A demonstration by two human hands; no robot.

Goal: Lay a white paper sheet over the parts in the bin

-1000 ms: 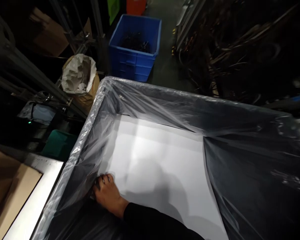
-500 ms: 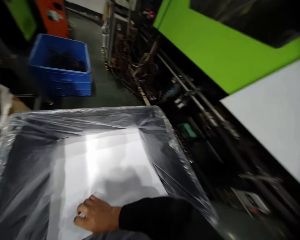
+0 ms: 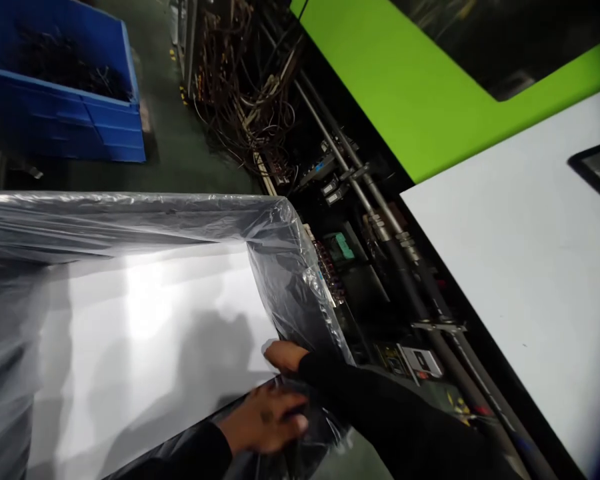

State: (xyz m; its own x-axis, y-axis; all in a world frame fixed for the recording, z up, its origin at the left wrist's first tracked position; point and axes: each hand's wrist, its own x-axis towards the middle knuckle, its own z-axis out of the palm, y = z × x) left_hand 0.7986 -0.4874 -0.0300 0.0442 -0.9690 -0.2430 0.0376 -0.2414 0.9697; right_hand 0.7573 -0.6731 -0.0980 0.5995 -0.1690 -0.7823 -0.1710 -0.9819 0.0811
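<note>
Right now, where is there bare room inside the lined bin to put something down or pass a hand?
Free: the white sheet on the bin floor, bare from the far liner wall to the left wall. Crowded: the near right corner, where the right hand and left hand work the plastic liner. Outside, right of the bin, pipes and cables fill the gap to the white panel.

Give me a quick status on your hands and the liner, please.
Left hand gripping plastic liner at near corner. Right hand on white sheet edge. Nothing blocking.

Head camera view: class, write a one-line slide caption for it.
Both hands, left hand and right hand, work the clear plastic liner at the near right corner of a bin floored with a white sheet.
</note>
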